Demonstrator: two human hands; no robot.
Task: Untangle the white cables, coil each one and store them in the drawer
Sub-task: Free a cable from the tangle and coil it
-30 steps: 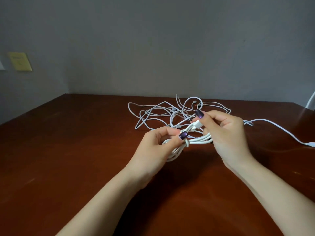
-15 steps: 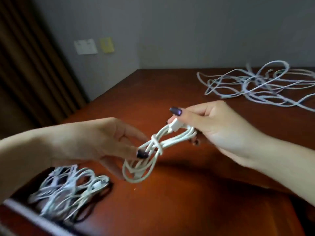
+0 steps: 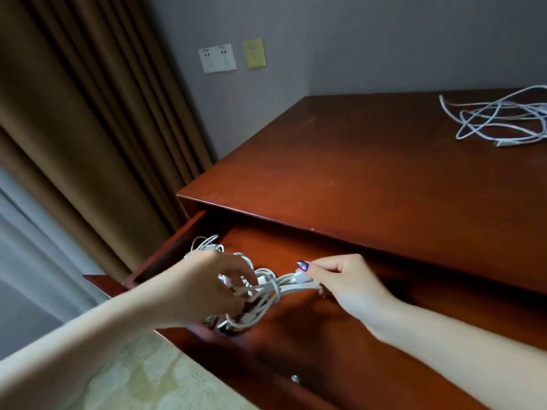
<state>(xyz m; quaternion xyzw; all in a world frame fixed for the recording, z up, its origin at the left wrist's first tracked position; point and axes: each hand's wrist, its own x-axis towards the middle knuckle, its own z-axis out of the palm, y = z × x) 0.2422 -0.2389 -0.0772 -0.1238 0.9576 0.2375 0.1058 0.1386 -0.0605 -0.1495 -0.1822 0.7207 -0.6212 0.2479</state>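
You have brought the coiled cable (image 3: 275, 288) away from the counter (image 3: 355, 173), where you were holding it up half a second ago, and it now hangs inside the open drawer (image 3: 170, 247), just above the drawer's floor and touching the coils already stored (image 3: 207, 242) at the drawer's left end. That puts this cable at its last step: it is wrapped and only needs letting go. Your right hand (image 3: 340, 279) pinches the plug end between thumb and forefinger, the other fingers folded under. Your left hand (image 3: 207, 288) has its fingers curled down over the looped end, among the stored coils (motion blur hides exactly which strands it grips). The bundle is a long, narrow hank with a wrap round its waist. Its long axis runs roughly along the drawer's width, slanting from the plug end nearer the drawer's middle down to the loop end by the drawer's front left corner, so the plug points toward the drawer's right side. The task is far from done, I judge: a loose tangle (image 3: 497, 122) still lies on the counter, well behind the drawer and to its right.
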